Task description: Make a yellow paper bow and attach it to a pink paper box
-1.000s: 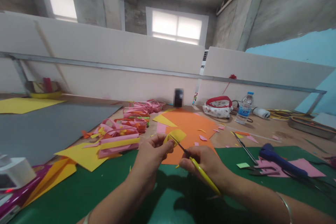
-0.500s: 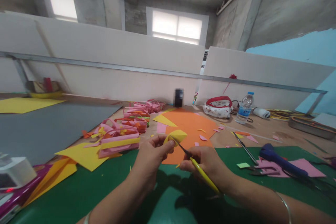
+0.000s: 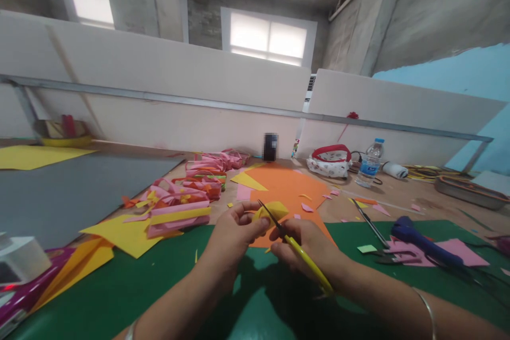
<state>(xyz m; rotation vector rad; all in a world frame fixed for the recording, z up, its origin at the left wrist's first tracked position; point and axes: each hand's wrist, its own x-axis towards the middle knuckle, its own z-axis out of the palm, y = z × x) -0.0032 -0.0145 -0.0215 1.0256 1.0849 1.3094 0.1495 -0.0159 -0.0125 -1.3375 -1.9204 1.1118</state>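
A small piece of folded yellow paper (image 3: 278, 209) is pinched between the thumb and fingers of my left hand (image 3: 238, 227). In my right hand (image 3: 305, 244) is a pair of scissors (image 3: 308, 265) with yellow handles and slim dark blades. The blades point up and to the left, crossing in front of the paper beside my left fingertips. Whether they touch the paper, I cannot tell. Beneath both hands lie orange paper sheets (image 3: 279, 183) and a green mat (image 3: 175, 281).
Rolled pink paper pieces with strips (image 3: 181, 212) and yellow sheets (image 3: 131, 234) lie to the left. To the right are a blue-handled tool (image 3: 426, 241), pink-handled snips (image 3: 402, 256) and a pen (image 3: 370, 223). Farther back stand a water bottle (image 3: 370, 164) and a pouch (image 3: 329, 162).
The yellow paper has shifted slightly to the right and turned in my left fingers. The scissor blades now lie across its front, with their tips a little higher.
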